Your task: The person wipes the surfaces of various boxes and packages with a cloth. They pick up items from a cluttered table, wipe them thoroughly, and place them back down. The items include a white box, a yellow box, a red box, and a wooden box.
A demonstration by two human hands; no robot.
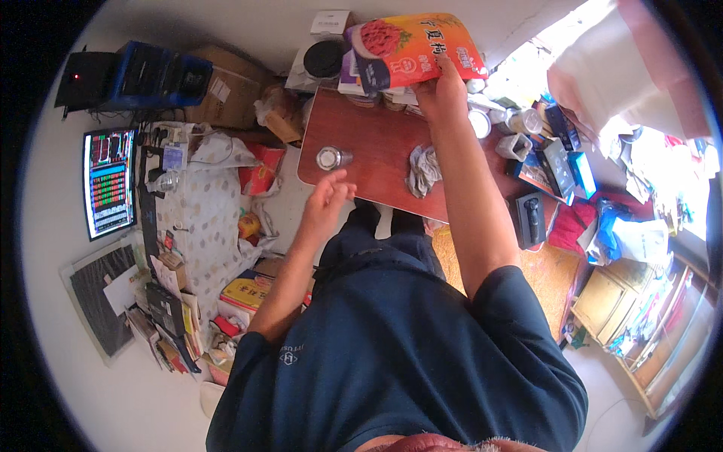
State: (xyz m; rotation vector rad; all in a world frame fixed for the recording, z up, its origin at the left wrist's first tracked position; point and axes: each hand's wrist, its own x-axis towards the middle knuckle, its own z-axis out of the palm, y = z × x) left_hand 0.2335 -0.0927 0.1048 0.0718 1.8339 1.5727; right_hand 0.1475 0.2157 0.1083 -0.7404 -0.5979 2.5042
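Note:
My right hand (443, 93) grips the lower edge of an orange and red food pouch (415, 51), thumb on its front. The pouch bears writing and a picture of a bowl of red berries, and it is held up over the far side of a reddish-brown table (367, 135). My left hand (330, 198) is empty, fingers apart and partly curled, at the table's near left edge. Just beyond its fingertips a clear glass jar or cup (330, 158) with a silvery round end is on the tabletop. A crumpled grey cloth (423, 169) lies left of my right forearm.
Boxes (556, 164), a white container (514, 146) and jars (525, 120) crowd the table's right side. A black case (528, 220) sits near its front right. Behind the table are a round black lid (325, 59) and a white box (330, 22). A lit monitor (110, 183) stands at left.

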